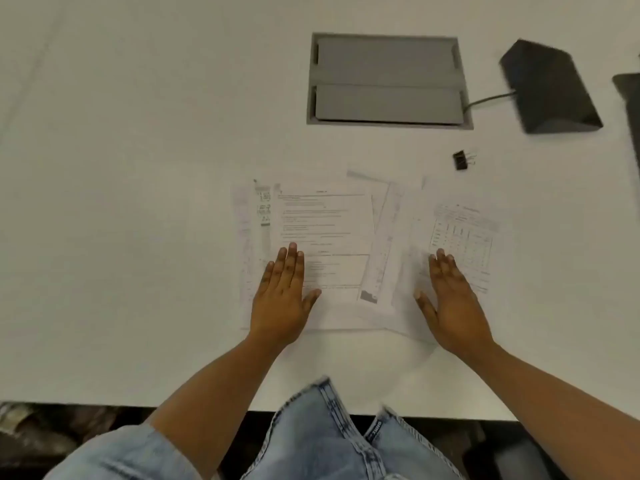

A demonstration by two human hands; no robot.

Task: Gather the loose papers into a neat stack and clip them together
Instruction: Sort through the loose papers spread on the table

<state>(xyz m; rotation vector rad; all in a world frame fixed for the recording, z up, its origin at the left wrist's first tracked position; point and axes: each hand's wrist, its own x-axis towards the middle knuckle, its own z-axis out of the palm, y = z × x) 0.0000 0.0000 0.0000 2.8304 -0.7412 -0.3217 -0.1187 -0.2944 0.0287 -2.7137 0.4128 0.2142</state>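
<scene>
— On the white table (138, 202) right in front of us, where do our hands sit?

— We have both of them flat, palms down, fingers stretched out and close together, thumbs angled inward. Neither one grips anything. Our left hand (282, 299) presses on the near left corner of the papers (325, 220), over the sheet with printed lines of text. Our right hand (450, 303) lies on the right-hand sheet, the one with a printed grid.

— And how do the papers lie?

— Loose and fanned, we would say: thin white sheets overlapping at different angles, edges not lined up, with a narrow strip tilted between the two larger pages.

— Where is the clip (463, 160)?

— We see it beyond the papers to the right, apart from them and untouched: small, black, with wire handles. Farther back a grey rectangular hatch (388, 79) is set into the tabletop, with two flat lids. Beside it stands a dark wedge-shaped box (550, 88), matte, with a cable (488, 98) running to the hatch
</scene>
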